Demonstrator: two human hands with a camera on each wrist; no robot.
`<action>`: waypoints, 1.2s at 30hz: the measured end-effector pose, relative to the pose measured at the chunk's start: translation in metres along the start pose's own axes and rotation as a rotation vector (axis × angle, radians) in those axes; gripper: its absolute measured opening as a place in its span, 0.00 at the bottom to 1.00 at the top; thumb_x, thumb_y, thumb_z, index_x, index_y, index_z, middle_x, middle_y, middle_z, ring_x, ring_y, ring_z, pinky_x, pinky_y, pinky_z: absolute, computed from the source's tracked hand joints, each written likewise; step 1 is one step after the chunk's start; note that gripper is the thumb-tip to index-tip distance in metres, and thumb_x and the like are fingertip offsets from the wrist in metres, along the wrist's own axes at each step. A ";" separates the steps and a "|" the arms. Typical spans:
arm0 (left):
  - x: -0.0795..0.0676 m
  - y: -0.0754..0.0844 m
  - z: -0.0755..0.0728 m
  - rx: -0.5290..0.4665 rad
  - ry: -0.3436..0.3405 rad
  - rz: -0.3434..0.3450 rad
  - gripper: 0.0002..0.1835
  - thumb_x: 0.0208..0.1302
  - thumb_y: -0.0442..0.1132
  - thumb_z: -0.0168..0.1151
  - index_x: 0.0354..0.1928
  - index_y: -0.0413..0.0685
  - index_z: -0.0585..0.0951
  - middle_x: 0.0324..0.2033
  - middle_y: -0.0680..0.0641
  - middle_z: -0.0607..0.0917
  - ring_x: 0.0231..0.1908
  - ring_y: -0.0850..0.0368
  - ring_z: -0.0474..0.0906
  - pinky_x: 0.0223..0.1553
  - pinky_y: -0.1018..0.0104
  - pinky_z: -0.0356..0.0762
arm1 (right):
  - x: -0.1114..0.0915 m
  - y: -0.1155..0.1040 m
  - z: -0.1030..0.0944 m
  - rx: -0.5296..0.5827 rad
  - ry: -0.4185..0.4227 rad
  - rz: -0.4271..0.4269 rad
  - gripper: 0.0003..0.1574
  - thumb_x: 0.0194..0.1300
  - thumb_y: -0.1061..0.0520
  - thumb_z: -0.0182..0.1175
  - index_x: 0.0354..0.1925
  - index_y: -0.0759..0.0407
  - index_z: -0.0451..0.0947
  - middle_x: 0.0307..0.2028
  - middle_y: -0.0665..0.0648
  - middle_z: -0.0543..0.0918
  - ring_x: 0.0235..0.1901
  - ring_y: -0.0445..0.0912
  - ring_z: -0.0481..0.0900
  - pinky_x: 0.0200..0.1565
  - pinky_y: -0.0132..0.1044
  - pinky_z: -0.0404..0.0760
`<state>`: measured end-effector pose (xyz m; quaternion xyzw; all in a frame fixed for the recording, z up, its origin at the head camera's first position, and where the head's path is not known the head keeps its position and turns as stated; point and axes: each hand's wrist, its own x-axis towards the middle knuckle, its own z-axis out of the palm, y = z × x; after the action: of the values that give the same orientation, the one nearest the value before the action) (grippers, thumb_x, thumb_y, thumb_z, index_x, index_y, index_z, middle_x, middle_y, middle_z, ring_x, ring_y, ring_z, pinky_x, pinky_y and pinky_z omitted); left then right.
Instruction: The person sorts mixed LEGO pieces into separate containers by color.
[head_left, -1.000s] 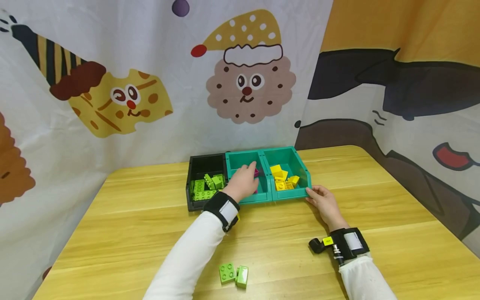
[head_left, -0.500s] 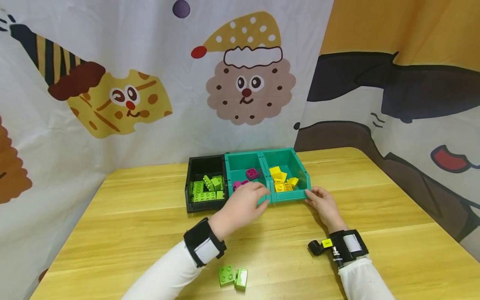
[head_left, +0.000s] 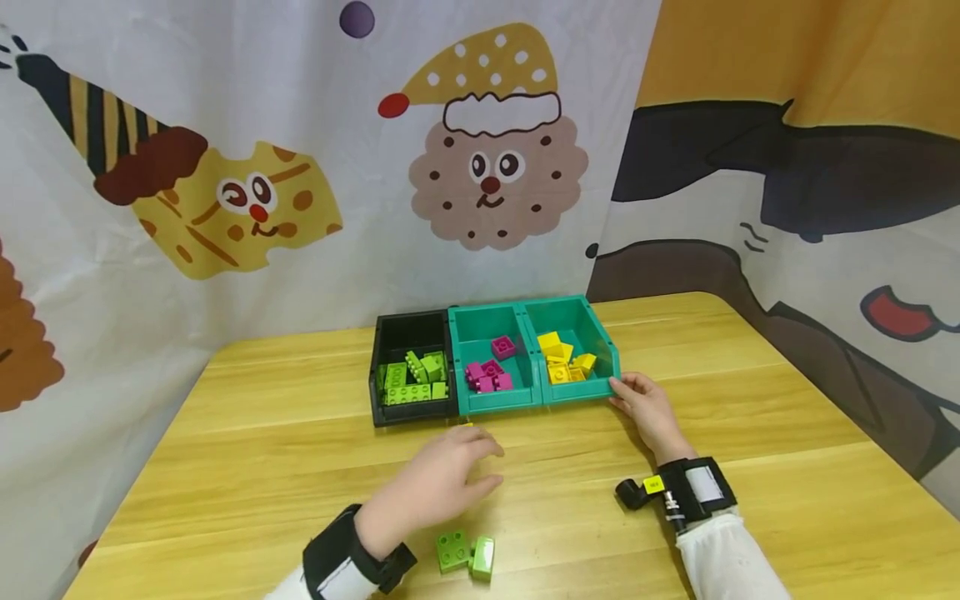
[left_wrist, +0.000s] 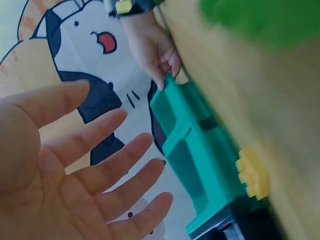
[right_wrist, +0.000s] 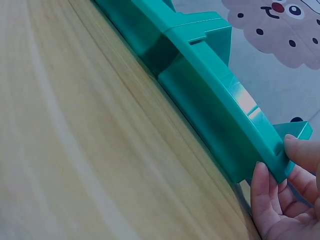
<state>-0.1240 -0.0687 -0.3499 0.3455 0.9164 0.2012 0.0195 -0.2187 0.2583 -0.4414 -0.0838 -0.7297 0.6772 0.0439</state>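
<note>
My left hand (head_left: 435,479) is over the table in front of the bins, fingers spread and palm bare in the left wrist view. Just beyond it, a yellow toy brick (left_wrist: 253,172) lies by the bins, mostly hidden by the hand in the head view. My right hand (head_left: 647,412) pinches the front right corner of the right teal bin (right_wrist: 210,120) between thumb and fingers. That bin holds yellow bricks (head_left: 558,373). The middle teal bin (head_left: 495,404) holds magenta bricks (head_left: 487,377). Green bricks (head_left: 408,392) lie in the black bin (head_left: 377,408).
Two green bricks (head_left: 453,552) lie near the table's front edge, close to my left wrist. The three bins stand side by side at the back of the wooden table (head_left: 570,517). A printed curtain (head_left: 300,292) hangs directly behind them.
My left hand has come out of the middle bin and moved back toward the front left, uncovering the magenta bricks. The right hand has stayed at the bin's corner.
</note>
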 end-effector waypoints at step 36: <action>-0.043 0.005 0.025 0.064 -0.426 -0.144 0.23 0.45 0.40 0.73 0.45 0.48 0.78 0.36 0.54 0.72 0.34 0.62 0.64 0.36 0.69 0.71 | -0.002 -0.005 0.001 -0.003 -0.006 0.005 0.19 0.69 0.55 0.55 0.49 0.69 0.68 0.35 0.46 0.73 0.36 0.32 0.74 0.42 0.24 0.78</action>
<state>-0.0837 -0.0838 -0.3751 0.3143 0.9198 0.0927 0.2159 -0.2169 0.2564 -0.4365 -0.0836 -0.7307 0.6764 0.0400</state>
